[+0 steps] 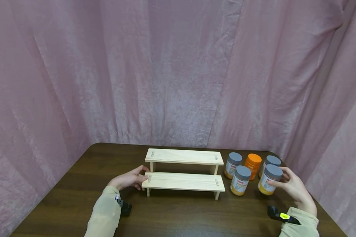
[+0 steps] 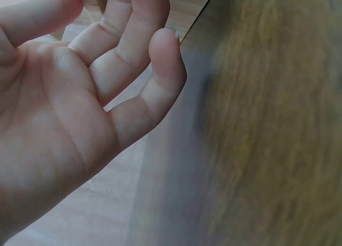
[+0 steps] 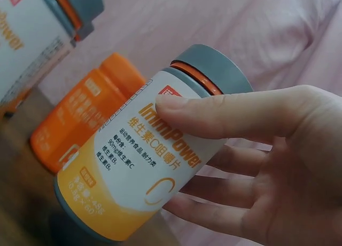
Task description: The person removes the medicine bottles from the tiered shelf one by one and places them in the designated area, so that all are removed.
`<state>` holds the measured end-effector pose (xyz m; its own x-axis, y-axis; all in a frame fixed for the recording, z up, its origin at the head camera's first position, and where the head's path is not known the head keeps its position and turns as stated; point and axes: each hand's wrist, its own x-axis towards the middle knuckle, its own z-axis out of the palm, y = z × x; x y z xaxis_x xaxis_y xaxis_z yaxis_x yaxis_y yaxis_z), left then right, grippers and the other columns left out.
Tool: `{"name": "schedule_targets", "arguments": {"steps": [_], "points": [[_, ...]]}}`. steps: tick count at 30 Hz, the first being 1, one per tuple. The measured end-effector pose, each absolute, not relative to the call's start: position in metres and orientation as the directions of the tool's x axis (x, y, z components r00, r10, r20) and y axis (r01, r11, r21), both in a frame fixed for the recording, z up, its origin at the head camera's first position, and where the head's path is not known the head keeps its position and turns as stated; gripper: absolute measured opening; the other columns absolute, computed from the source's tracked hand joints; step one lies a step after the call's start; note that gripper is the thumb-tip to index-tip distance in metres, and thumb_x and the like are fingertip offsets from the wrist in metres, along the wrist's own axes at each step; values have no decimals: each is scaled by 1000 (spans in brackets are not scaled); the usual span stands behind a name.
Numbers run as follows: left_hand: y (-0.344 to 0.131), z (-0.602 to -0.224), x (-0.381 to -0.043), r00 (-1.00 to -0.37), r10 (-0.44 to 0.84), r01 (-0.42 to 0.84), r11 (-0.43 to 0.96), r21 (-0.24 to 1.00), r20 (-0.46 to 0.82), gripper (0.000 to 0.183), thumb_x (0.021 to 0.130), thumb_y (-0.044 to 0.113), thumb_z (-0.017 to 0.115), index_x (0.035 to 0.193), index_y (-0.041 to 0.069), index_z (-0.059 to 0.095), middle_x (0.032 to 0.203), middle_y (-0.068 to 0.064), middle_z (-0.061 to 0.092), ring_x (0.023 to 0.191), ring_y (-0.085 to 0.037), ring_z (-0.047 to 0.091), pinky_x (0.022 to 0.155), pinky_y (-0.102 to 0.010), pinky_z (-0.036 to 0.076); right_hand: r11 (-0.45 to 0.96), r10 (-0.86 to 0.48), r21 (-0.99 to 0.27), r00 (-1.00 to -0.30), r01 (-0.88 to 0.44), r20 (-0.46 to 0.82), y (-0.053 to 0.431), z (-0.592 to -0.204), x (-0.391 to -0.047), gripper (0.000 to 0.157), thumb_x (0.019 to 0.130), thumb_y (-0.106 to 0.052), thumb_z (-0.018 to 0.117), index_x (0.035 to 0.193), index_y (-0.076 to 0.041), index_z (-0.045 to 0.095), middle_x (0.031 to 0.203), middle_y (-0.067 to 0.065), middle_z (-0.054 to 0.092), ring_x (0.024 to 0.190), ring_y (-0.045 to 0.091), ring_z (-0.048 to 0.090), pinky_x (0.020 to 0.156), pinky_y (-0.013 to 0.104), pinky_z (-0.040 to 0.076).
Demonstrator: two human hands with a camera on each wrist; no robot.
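Observation:
A two-step wooden shelf [image 1: 184, 181] of pale wood stands on the table. At the left end of its lower step, my left hand [image 1: 131, 178] pinches the board, thumb on top. The left wrist view shows that palm [image 2: 53, 112] with curled fingers, the wood only partly in sight. My right hand [image 1: 293, 186] holds a vitamin bottle [image 1: 266, 185] with a grey lid and a white and yellow label. In the right wrist view the thumb lies across the bottle's label [image 3: 128, 160], the fingers behind it, and the bottle appears tilted.
Left of the held bottle stand an orange bottle [image 1: 253, 166] and two grey-lidded bottles, one at the back [image 1: 233, 164] and one nearer [image 1: 240, 181]. Another grey-lidded bottle [image 1: 272, 160] is partly hidden behind the held one. Pink curtains [image 1: 178, 72] hang behind the dark wooden table [image 1: 172, 217].

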<state>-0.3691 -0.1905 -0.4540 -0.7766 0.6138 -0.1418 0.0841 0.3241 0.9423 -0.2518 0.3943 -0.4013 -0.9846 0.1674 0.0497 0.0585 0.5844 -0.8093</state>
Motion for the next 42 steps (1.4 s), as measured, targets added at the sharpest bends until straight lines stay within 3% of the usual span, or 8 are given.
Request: {"name": "schedule_targets", "arguments": {"steps": [5, 10, 14, 18, 24, 35, 39, 42], "points": [[-190, -455, -369, -769, 623, 88, 321, 943, -141, 45, 100, 23, 52, 131, -1, 29, 94, -5, 67, 75, -18, 63, 68, -31, 49, 607, 147, -793, -988, 48, 52, 397, -411, -256, 81, 83, -26, 77, 140, 3, 29, 107, -18, 60, 86, -17, 49, 88, 35, 45], [-190, -456, -369, -776, 614, 83, 328, 941, -145, 46, 100, 23, 52, 132, 0, 30, 96, -6, 66, 77, -17, 63, 69, -32, 50, 610, 135, -791, -990, 48, 43, 397, -415, -259, 81, 84, -25, 76, 141, 6, 26, 124, 17, 60, 87, -14, 49, 92, 44, 44], [-190, -455, -370, -783, 606, 86, 327, 941, -139, 46, 99, 24, 53, 132, 0, 30, 98, -7, 66, 80, -16, 63, 70, -32, 50, 600, 140, -796, -990, 85, -1, 395, -414, -259, 89, 87, -30, 72, 144, 8, 15, 138, 36, 41, 107, 17, 57, 97, 53, 40], [-189, -455, -371, -778, 613, 88, 325, 942, -139, 46, 100, 23, 52, 132, -1, 30, 96, -7, 67, 77, -18, 64, 69, -32, 50, 588, 132, -803, -991, 99, -25, 393, -411, -258, 96, 89, -33, 70, 146, 5, 3, 143, 39, 28, 121, 44, 46, 94, 47, 43], [-189, -454, -369, -779, 610, 80, 327, 942, -145, 45, 100, 23, 51, 133, 0, 30, 94, -6, 67, 75, -18, 64, 69, -31, 50, 628, 93, -778, -994, 21, 48, 390, -415, -262, 87, 84, -26, 75, 146, -3, 18, 132, 27, 42, 97, 10, 53, 79, 27, 45], [-189, -450, -363, -775, 615, 82, 322, 943, -142, 44, 100, 21, 51, 130, -1, 30, 93, -6, 65, 77, -16, 62, 68, -32, 50, 618, 50, -786, -997, -18, 62, 385, -419, -260, 75, 83, -22, 76, 139, -2, 30, 117, -1, 51, 93, -5, 50, 79, 22, 46], [-190, -449, -360, -773, 618, 79, 320, 944, -145, 43, 100, 20, 50, 130, -1, 29, 90, -3, 65, 74, -17, 62, 68, -31, 49, 622, 42, -783, -998, -14, 52, 383, -421, -261, 77, 83, -22, 76, 141, -2, 28, 120, 7, 54, 96, -1, 51, 81, 24, 45], [-190, -448, -359, -773, 618, 78, 320, 944, -145, 42, 101, 20, 50, 131, -1, 29, 90, -3, 65, 73, -17, 62, 68, -31, 48, 636, 28, -772, -999, -7, 32, 384, -419, -260, 82, 86, -23, 73, 145, 1, 22, 130, 24, 50, 109, 18, 54, 88, 35, 46]]}}
